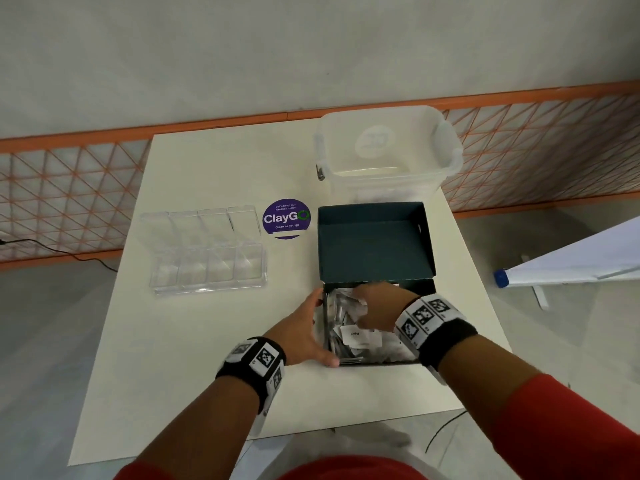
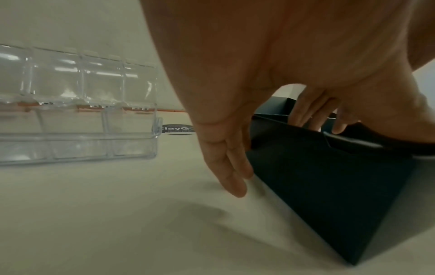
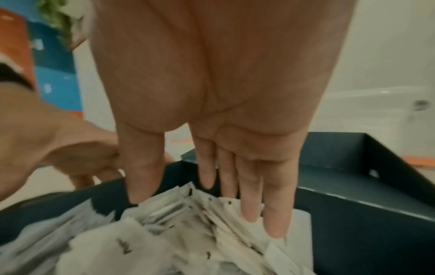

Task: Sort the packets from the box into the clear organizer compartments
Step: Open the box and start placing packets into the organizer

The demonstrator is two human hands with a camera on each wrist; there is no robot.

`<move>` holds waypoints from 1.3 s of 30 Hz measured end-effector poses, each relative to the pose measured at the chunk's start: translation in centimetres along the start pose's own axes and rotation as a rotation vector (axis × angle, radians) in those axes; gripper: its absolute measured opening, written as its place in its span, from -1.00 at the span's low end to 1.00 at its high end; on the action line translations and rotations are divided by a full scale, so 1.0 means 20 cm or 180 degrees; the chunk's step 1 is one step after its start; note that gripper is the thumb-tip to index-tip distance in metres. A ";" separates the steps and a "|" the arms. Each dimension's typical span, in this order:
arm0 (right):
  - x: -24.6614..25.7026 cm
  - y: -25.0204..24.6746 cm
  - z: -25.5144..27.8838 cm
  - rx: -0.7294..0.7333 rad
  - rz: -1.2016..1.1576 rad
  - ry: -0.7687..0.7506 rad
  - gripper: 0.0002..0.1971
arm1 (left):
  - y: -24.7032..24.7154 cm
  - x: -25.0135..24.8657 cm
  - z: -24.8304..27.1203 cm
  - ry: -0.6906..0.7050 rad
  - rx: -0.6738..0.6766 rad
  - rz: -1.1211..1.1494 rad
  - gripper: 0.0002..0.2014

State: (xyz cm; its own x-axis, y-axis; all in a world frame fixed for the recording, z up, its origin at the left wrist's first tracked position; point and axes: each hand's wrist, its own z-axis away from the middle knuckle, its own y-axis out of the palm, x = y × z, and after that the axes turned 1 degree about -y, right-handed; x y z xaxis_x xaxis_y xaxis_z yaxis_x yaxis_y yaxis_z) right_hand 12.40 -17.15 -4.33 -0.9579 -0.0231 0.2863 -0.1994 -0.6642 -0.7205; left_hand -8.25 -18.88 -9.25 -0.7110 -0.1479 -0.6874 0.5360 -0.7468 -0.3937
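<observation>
The box (image 1: 375, 306) sits at the right front of the white table (image 1: 194, 358), its near wall a little back from the table's front edge, and bare tabletop lies between it and the organizer (image 1: 207, 252) to its left. The box's lid (image 1: 374, 242) stands open behind it, with a translucent bin (image 1: 388, 150) just beyond at the far edge and a round purple sticker (image 1: 286, 218) between organizer and lid. The left hand (image 1: 310, 336) lies flat against the box's outer left wall, fingers straight and together, thumb over the rim. The right hand (image 1: 375, 308) reaches down into the box over the packets (image 1: 356, 336); from the head view its fingers are hidden behind the knuckles. The right wrist view shows those fingers (image 3: 249, 195) straight and close together, tips touching the top of the heap, thumb apart at the left wall, nothing pinched. The left wrist view shows the left fingertips (image 2: 231, 178) down at the table beside the box wall, and the organizer's side, its hinged lid raised and its compartments holding nothing. The box is matte dark card; the organizer is hard clear plastic with thin dividers; the packets are small, flat, white, crumpled paper, loosely piled.
</observation>
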 end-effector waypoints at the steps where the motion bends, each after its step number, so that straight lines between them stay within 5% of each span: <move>1: 0.02 0.02 -0.02 -0.0017 0.0130 0.0001 -0.47 | 0.01 0.01 0.01 0.0013 0.0017 -0.0026 0.41; 8: 0.12 0.07 -0.10 0.0144 0.0746 0.0025 -0.62 | 0.04 0.03 0.02 0.0072 0.0082 0.0159 0.35; 15: 0.11 0.06 -0.15 -0.0141 0.0484 0.0250 -0.80 | 0.05 0.04 0.01 0.0009 -0.0002 0.0200 0.33; 20: 0.08 -0.01 -0.15 -0.0181 0.0218 0.0393 -0.66 | 0.04 0.05 0.02 0.0074 -0.0057 0.0077 0.28; 24: 0.03 -0.08 -0.07 -0.0217 -0.0170 0.0532 -0.95 | 0.02 0.05 0.04 0.0135 -0.0115 -0.0031 0.27; 32: -0.06 -0.12 0.07 -0.0782 -0.2560 0.0652 -0.86 | -0.08 0.02 0.11 0.0464 -0.0813 0.0109 -0.07; 39: 0.09 -0.10 0.11 -0.0712 -0.4766 -0.0125 -0.66 | -0.15 -0.13 0.17 0.1010 -0.1348 0.0616 -0.27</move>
State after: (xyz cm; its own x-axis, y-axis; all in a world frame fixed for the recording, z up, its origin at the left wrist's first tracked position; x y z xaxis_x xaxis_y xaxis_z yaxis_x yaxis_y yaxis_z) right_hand 11.54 -17.42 -0.96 0.1562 0.5293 0.8340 -0.9858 0.0313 0.1648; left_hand -9.54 -18.35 -4.18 -0.4448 -0.0051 -0.8956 0.8255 -0.3903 -0.4077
